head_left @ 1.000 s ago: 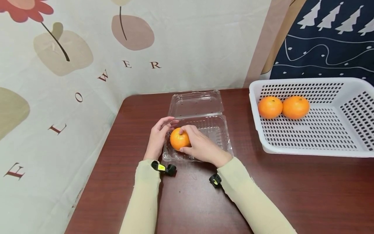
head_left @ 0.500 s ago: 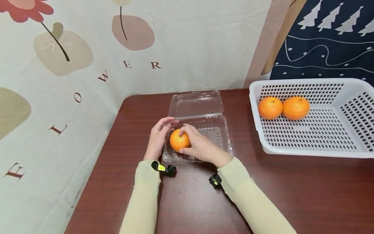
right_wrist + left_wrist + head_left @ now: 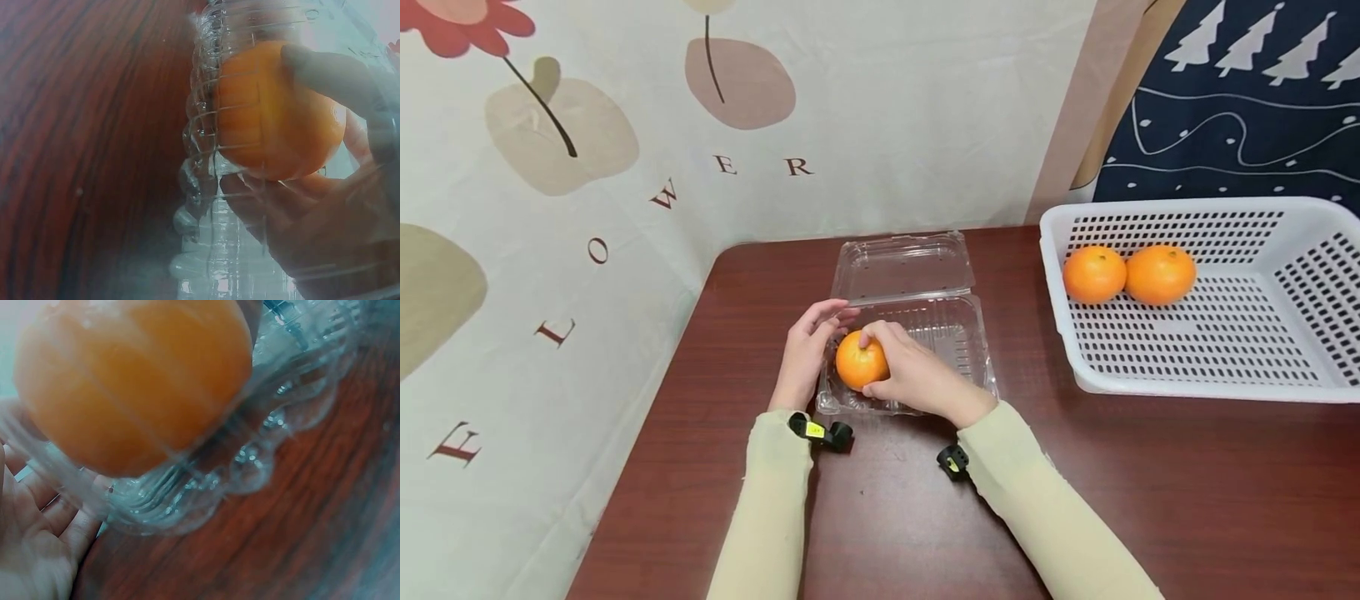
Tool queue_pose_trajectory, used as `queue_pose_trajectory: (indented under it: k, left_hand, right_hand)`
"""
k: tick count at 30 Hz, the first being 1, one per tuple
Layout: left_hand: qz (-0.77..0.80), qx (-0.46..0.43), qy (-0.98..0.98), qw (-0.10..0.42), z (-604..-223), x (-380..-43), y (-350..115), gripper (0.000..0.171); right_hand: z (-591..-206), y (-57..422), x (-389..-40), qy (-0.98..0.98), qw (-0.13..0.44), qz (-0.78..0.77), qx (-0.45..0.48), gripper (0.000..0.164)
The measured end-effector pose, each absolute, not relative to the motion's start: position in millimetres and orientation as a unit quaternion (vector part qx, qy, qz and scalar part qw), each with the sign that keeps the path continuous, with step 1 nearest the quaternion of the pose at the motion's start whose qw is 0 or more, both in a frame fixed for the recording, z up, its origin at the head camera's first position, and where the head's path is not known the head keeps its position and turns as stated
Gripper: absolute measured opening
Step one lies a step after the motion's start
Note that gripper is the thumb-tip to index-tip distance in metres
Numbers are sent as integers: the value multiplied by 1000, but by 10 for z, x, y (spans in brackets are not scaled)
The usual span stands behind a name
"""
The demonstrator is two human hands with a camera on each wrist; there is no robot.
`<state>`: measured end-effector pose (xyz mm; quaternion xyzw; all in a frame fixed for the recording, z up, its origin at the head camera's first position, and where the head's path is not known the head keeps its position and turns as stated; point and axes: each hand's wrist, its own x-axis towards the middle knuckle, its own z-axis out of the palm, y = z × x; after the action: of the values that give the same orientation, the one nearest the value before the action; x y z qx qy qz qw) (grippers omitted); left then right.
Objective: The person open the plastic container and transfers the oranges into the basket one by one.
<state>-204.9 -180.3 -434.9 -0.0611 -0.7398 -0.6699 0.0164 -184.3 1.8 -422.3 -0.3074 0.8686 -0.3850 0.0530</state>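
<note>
In the head view an orange sits at the left end of a clear plastic clamshell box. My right hand grips it from the right, thumb and fingers curled around its side. Seen from the right wrist, the same orange shows through the box's ribbed wall. My left hand rests along the box's left edge, its fingers loosely bent and partly behind the wall. The left wrist view shows that palm outside the clear plastic, below the orange.
Folded back behind the box lies its open lid. A white perforated basket stands on the right of the dark wooden table, with two more oranges inside. Printed cloth hangs behind the table.
</note>
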Motion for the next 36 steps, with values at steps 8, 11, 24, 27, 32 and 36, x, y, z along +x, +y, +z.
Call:
queue_pose_trajectory:
  k: [8, 11, 24, 27, 32, 36]
  left_hand:
    - [-669, -57, -741, 16, -4346, -2050, -1801, 28]
    - [-667, -54, -743, 15, -4347, -2047, -1802, 28]
    - [-672, -62, -738, 18, -4355, -2063, -1799, 29]
    - [-676, -61, -734, 18, -4389, -2074, -1814, 28]
    - [-681, -69, -729, 22, -4513, -2145, -1848, 28]
    - [-682, -76, -727, 26, -4455, -2124, -1831, 29]
  right_hand:
    - [-4202, 21, -1831, 881, 46, -366, -296, 54]
    - [-4197, 14, -1828, 885, 47, -363, -288, 53]
    - [-4199, 10, -1828, 880, 40, -364, -302, 53]
    - [-4198, 7, -1820, 877, 53, -370, -302, 54]
    - [-4205, 9, -1825, 881, 47, -365, -297, 55]
    - [-4219, 1, -1841, 890, 28, -346, -295, 55]
